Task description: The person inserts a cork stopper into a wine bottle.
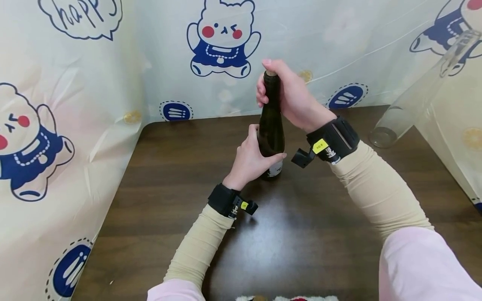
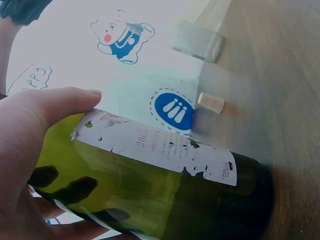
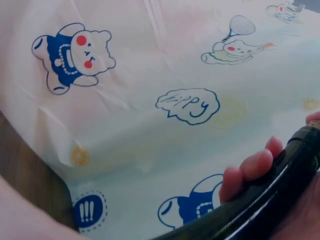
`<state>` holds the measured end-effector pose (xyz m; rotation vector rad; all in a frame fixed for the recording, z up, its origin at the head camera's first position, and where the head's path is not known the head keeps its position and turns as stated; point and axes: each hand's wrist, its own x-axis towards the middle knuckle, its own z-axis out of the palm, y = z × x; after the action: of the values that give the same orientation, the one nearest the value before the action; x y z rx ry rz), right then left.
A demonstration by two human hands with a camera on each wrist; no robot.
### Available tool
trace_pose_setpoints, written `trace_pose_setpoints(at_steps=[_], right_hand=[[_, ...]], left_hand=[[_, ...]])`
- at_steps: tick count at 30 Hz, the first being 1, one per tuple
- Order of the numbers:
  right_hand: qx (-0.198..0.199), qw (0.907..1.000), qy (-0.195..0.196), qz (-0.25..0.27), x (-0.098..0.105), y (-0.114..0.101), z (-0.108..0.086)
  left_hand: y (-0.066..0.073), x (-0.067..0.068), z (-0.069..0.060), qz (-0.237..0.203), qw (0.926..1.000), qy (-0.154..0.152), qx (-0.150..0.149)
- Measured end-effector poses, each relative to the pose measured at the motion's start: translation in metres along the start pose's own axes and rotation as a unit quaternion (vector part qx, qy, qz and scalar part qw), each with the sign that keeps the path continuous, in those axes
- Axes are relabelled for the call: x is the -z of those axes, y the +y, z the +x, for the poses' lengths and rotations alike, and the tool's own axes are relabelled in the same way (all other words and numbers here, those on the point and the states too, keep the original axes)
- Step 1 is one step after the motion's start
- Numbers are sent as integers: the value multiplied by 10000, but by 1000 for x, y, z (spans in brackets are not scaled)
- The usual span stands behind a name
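Clearly, the left hand point(image 1: 253, 159) grips the green bottle point(image 1: 272, 129), upright on the table point(image 1: 320, 251); the right hand point(image 1: 295, 98) wraps its neck point(image 1: 271, 88), thumb point(image 1: 277, 65) at the cork point(image 1: 271, 73); force is best kept along the neck.

Dark wood-grain table point(image 1: 158, 217), pale cartoon-printed sheeting point(image 1: 158, 54) behind, whitish glare point(image 1: 263, 242) on the tabletop

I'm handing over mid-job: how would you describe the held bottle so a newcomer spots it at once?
Over the brown table, the left hand grips the bottle by its body and the right hand by its neck. It is upright, with a cork at its mouth and a worn white label. Dark green colour sets it apart from the clear vessel to its right.
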<state>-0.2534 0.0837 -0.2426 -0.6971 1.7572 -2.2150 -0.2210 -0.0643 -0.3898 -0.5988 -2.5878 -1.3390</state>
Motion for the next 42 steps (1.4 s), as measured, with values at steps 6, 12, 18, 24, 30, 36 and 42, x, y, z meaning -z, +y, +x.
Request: trace_pose_setpoints(at_steps=[6,12,18,24,30,36,42], right_hand=[[-17,9944,21,-1052,16,24,-18],[-446,9768,124,-2093,39,76,-54],[-9,9729,440,-2269,47,137,-78],[387,9618,747,-2605,37,157,-89],[553,9305,1278,-3389,72,153,-92],[472,8381,3917,-3767,150,93,-115],[59,7458,5643,-3540,211,31,-140]], left_hand=[[-3,0,0,40,10000,-29,-67],[-4,0,2,-2,9997,9,-255],[-7,-4,0,3,9995,184,-264],[-18,-25,-11,89,9969,778,-87],[-34,-2,-8,221,9884,1466,325],[-78,80,-5,315,9622,2557,881],[-121,147,-17,160,9331,3182,1670]])
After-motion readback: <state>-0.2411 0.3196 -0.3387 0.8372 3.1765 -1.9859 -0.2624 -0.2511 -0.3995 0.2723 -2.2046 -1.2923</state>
